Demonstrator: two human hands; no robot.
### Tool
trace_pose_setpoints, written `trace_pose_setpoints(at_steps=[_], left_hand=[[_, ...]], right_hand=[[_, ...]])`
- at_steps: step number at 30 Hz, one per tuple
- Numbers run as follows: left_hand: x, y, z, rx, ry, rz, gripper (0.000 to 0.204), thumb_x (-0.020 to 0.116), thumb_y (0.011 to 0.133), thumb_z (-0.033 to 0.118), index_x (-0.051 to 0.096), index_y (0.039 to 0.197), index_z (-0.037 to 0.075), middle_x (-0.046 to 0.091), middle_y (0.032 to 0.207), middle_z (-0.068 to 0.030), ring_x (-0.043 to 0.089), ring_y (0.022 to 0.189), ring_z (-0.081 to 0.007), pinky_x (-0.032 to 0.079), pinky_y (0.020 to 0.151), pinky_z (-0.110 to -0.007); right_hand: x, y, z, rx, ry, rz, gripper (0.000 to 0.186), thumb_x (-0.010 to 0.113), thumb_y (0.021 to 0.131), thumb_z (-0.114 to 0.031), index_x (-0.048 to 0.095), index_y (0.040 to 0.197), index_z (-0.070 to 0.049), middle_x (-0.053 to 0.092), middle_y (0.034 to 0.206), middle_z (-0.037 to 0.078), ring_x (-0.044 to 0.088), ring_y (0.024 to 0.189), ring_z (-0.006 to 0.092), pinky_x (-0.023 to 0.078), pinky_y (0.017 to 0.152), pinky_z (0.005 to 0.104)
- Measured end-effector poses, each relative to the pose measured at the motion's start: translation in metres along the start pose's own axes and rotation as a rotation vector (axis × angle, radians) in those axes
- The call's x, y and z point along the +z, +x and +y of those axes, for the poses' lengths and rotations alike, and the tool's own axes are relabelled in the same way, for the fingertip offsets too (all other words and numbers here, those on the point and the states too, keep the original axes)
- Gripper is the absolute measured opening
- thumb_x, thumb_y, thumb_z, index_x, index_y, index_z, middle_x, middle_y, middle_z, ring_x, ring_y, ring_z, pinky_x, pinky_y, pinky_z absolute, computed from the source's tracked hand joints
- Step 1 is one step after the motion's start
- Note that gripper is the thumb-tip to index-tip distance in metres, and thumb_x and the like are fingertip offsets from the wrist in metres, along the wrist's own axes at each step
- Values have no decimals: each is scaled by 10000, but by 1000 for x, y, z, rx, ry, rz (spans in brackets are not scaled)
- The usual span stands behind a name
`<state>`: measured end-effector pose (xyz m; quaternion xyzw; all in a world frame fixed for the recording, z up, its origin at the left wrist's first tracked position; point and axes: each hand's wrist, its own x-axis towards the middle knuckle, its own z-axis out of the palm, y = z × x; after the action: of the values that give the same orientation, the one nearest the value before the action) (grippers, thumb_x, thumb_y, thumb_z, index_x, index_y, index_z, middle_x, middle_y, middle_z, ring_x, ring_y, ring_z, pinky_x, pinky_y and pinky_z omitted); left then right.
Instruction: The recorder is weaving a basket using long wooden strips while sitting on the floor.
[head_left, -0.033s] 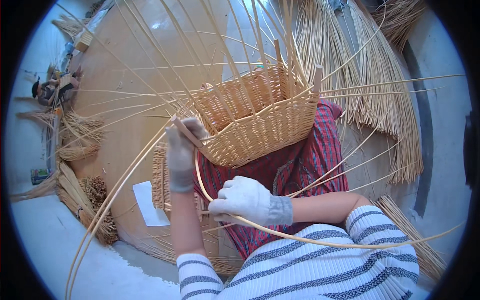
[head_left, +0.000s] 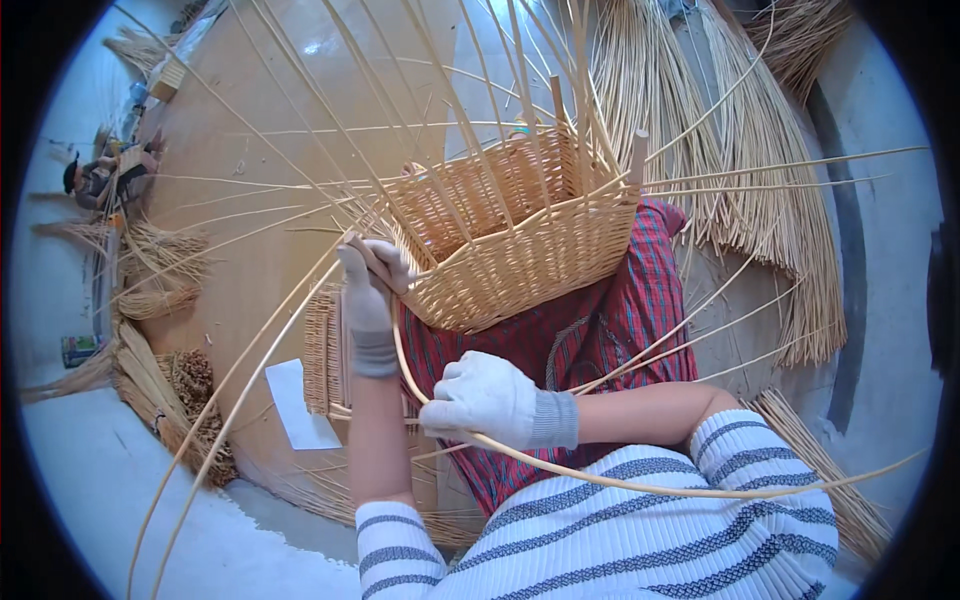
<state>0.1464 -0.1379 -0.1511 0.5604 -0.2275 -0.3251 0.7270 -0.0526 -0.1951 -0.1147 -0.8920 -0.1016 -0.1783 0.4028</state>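
The right hand [head_left: 482, 402], in a white knit glove with a grey cuff, is closed around a long, bendy, pale yellow cane rod [head_left: 640, 488]. The left hand [head_left: 368, 300], in the same kind of glove, has its fingers and thumb around a short, thick, light brown wooden post [head_left: 374, 263]. That post leans at the near left corner of a yellow-brown woven cane basket [head_left: 525, 265] with slanting sides. The basket sits tipped over a red and blue checked cloth [head_left: 655, 335] on the person's lap. The rod bends down from the basket's near left corner to the right hand, then runs off to the right below the basket. Thin sticks [head_left: 455, 100] poke up from the basket's rim. A white sheet of paper [head_left: 300, 405] lies left of and below the basket. Big bundles of thin, pale cane [head_left: 770, 230] lie to its right.
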Motion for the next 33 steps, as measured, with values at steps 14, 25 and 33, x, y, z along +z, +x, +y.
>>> trace_pose_setpoints(at_steps=[14, 25, 33], left_hand=[[-17, 5, -23, 11, -314, 28, 725, 389, 869, 813, 523, 741, 112, 455, 600, -8, 394, 475, -133, 352, 449, -291], [-24, -20, -21, -22, 199, -57, 364, 777, 820, -6, 549, 1096, 55, 652, 1070, -75, 620, 1055, -168, 502, 959, -319], [-11, -8, -52, 28, 250, 222, 220, 756, 852, -5, 550, 879, 65, 642, 847, -8, 601, 790, -81, 521, 758, -243]], right_hand=[[-24, -10, 125, 725, 492, 703, 219, 814, 809, -80, 598, 776, -63, 609, 748, -24, 535, 702, 59, 490, 668, 239], [-41, -14, 115, 774, 488, 713, 331, 765, 848, -100, 642, 1152, -51, 686, 925, 55, 641, 852, 123, 524, 764, 256], [-56, 148, 80, 244, -288, 165, 706, 563, 914, -17, 301, 1545, -194, 588, 1327, 220, 648, 1090, 377, 540, 912, 437]])
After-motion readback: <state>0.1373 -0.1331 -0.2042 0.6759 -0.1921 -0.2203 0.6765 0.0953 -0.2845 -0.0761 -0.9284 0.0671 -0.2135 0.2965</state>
